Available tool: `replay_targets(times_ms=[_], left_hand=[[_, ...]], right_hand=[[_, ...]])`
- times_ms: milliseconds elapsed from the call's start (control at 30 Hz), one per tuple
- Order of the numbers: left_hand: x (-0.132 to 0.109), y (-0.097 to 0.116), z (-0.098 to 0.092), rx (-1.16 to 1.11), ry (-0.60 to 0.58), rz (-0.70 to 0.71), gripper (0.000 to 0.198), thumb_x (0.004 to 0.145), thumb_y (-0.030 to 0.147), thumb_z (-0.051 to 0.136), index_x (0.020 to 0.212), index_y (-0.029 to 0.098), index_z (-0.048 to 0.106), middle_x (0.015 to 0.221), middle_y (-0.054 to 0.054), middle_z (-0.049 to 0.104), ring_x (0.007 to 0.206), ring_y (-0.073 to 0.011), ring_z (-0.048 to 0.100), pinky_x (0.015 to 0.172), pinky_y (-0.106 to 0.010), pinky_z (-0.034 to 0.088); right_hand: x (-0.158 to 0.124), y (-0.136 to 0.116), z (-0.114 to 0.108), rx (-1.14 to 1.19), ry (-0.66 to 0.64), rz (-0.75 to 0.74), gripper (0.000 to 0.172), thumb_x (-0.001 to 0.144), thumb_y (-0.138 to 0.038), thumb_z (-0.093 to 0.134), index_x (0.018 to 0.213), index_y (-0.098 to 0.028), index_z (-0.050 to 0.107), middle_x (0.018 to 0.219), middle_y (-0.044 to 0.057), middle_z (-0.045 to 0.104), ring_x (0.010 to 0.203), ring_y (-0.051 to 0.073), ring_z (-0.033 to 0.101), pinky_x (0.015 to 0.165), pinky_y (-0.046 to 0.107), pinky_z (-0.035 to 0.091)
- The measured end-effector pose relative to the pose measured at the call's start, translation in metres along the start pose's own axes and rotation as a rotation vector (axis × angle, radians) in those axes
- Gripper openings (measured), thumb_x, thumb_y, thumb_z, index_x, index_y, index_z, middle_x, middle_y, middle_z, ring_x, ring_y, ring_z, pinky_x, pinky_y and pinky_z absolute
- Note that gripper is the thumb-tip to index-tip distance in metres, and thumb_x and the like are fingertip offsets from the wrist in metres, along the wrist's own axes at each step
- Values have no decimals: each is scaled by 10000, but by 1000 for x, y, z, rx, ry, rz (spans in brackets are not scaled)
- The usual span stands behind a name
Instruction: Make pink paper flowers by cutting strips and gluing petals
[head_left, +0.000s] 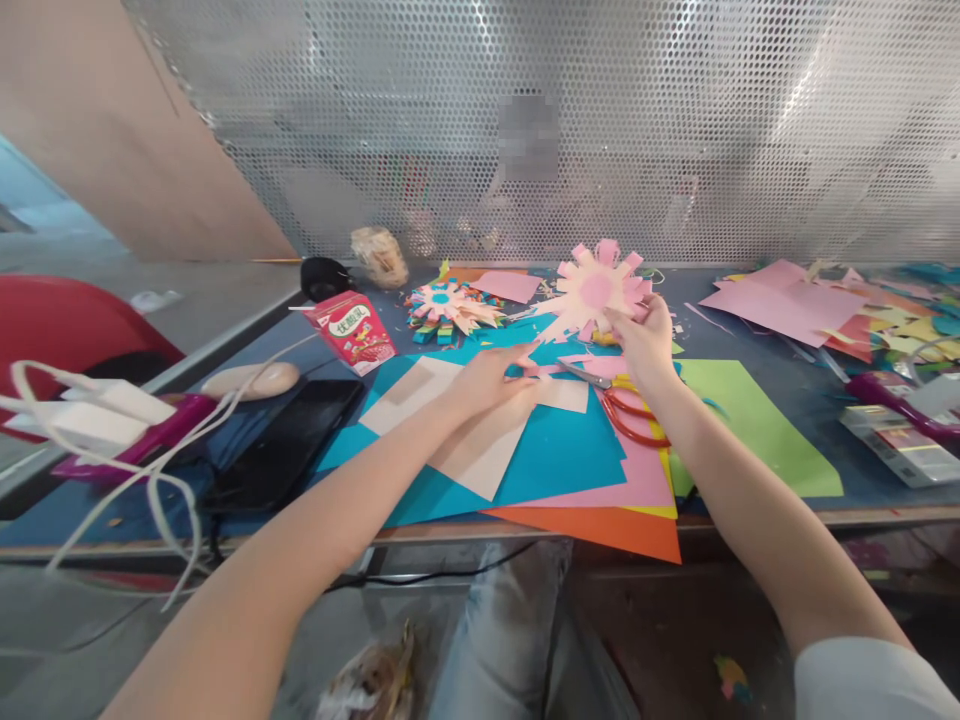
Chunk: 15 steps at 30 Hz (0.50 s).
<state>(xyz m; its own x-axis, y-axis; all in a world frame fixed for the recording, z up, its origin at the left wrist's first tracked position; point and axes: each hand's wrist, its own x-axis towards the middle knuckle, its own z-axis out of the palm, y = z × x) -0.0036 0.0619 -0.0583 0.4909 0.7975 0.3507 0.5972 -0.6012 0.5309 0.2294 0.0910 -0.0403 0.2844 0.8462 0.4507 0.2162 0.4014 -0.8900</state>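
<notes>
Two bare hands work mid-frame: the right hand (646, 335) pinches the pink paper flower (598, 290), right of upper centre. Whether the left hand (491, 380) grips the pink strip (551, 370) beside it, I cannot tell. Squeezing could crease the petals (608, 250); the scissors (602, 382) below might snag them.

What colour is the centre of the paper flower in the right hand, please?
The flower's centre is pink, showing best in the head view.

Our left hand (489, 384) and right hand (646, 336) are bare; we wear a pale, plain sleeve (862, 682) at four o'clock and faded, light-blue jeans (495, 640) at six o'clock.
</notes>
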Motion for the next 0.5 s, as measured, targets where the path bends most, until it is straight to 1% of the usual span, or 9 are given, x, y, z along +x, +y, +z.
replay_targets(times_ms=[67, 200, 267, 367, 433, 500], left_hand=[[3, 0, 2, 88, -37, 34, 495, 802, 278, 530, 1292, 253, 464, 1038, -11, 698, 1025, -200, 610, 913, -335, 433], [5, 2, 0, 307, -46, 29, 467, 811, 246, 509, 1277, 214, 492, 981, -55, 710, 1009, -247, 606, 932, -393, 401], [4, 3, -1, 364, -29, 19, 447, 823, 245, 484, 1267, 202, 506, 971, -81, 705, 974, -256, 615, 916, -399, 409], [2, 5, 0, 310, 9, -11, 435, 822, 242, 473, 1253, 201, 519, 937, -84, 702, 946, -249, 618, 865, -370, 444], [2, 5, 2, 219, 35, -29, 458, 799, 291, 532, 1250, 214, 517, 964, -68, 701, 976, -243, 608, 859, -348, 454], [3, 4, 4, 160, 56, -43, 494, 771, 352, 590, 1244, 232, 518, 987, -51, 701, 1003, -238, 600, 877, -341, 447]], right_hand=[[-1, 0, 1, 35, 62, 5, 406, 663, -346, 620, 1007, -231, 437, 976, 29, 562, 849, 147, 573, 678, 276, 492], [-5, -4, 3, 47, 55, 29, 433, 640, -323, 647, 1010, -232, 443, 1003, 29, 560, 851, 145, 568, 679, 274, 490], [-6, -6, 3, 61, 49, 48, 432, 638, -317, 649, 1008, -232, 443, 1007, 29, 559, 852, 143, 569, 681, 276, 492], [-6, -9, 2, 81, 57, 48, 404, 648, -316, 636, 991, -228, 443, 982, 25, 560, 853, 145, 571, 678, 273, 492], [-6, -11, 2, 88, 59, 46, 392, 655, -318, 625, 987, -227, 438, 954, 22, 559, 854, 149, 572, 675, 275, 491], [-7, -16, 1, 97, -8, 47, 375, 675, -316, 605, 992, -233, 423, 951, 20, 550, 870, 152, 569, 705, 287, 491]])
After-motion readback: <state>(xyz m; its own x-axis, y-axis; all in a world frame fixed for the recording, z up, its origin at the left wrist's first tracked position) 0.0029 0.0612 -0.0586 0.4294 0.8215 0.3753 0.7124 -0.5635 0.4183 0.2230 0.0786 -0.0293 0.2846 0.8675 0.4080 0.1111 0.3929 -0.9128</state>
